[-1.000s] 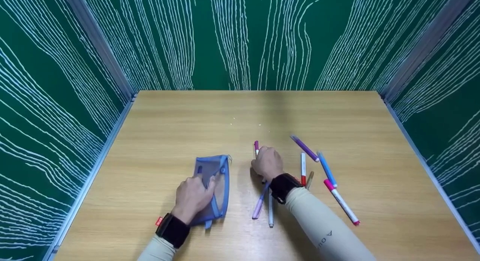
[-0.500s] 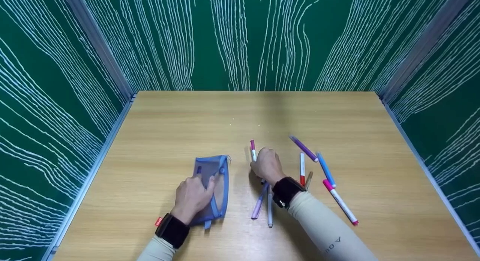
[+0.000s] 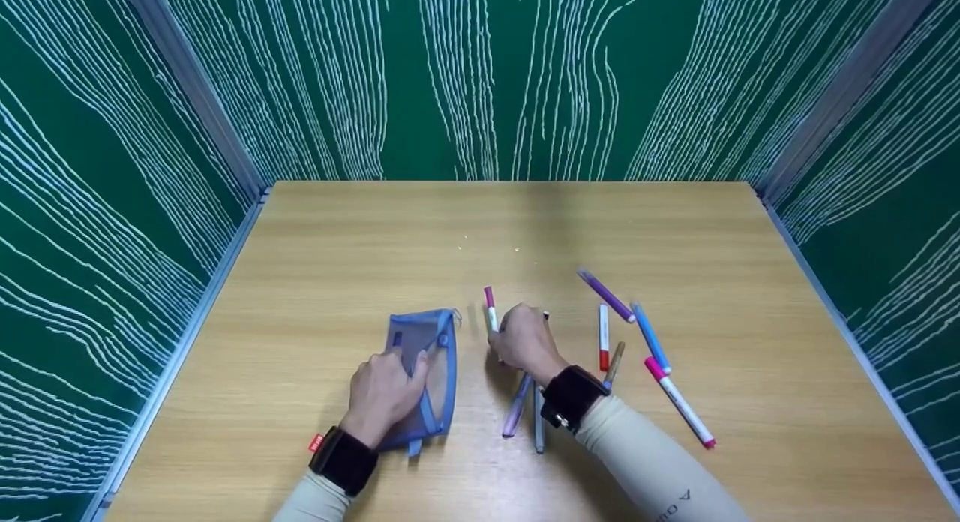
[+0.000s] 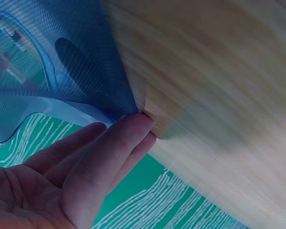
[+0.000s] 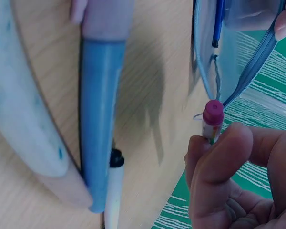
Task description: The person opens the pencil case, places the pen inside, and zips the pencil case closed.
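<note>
pinching a magenta-capped marker (image 3: pixel 490 310) in the right hand (image 3: pixel 525 342), lifted just right of the mesh pouch (image 3: pixel 427 357). pouch is gripped against the bench (image 3: pixel 337 244) by the left hand (image 3: pixel 384 393). step judged: loading; insertion through the pouch mouth is called for next.

Two forearms in pale sleeves with black wrist straps reach up from the bottom of the frame. The left hand (image 3: pixel 384 394) lies lower centre-left, fingers curled, gripping. The right hand (image 3: pixel 525 342), centre, pinches with curled fingers.
</note>
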`<state>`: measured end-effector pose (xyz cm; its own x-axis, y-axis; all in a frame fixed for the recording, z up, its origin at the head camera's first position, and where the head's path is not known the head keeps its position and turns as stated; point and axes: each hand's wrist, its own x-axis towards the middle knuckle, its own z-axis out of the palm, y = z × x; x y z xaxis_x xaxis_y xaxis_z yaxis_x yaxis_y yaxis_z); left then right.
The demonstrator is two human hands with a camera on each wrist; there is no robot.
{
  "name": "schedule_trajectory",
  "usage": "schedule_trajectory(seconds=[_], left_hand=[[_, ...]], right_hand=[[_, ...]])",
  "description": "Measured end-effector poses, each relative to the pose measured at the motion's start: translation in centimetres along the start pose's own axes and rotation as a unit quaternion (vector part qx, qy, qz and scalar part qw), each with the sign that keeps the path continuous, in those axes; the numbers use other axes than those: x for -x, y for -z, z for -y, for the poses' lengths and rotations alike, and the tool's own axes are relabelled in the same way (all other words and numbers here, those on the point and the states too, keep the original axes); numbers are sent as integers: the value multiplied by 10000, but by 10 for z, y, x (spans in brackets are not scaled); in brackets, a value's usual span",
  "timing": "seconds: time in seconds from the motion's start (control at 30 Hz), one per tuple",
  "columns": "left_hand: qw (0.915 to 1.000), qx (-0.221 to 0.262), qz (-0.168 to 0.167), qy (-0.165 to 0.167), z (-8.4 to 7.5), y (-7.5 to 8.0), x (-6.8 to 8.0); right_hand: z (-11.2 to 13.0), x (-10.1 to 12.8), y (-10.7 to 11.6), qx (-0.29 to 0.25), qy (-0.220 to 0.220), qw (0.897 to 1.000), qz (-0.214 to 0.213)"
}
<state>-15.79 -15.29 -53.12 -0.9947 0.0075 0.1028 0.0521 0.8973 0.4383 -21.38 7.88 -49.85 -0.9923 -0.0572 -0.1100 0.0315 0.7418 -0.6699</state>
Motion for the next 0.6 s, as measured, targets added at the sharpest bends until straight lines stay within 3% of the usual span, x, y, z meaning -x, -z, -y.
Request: schedule_trajectory(seconds=[0.3, 0.6], left_hand=[[9993, 88, -329, -180, 1, -1, 0], [9993, 115, -305, -159, 1, -1, 0]], right_hand=[[4, 16, -5, -54, 495, 9988, 16], [11, 33, -10, -352, 549, 9961, 586]])
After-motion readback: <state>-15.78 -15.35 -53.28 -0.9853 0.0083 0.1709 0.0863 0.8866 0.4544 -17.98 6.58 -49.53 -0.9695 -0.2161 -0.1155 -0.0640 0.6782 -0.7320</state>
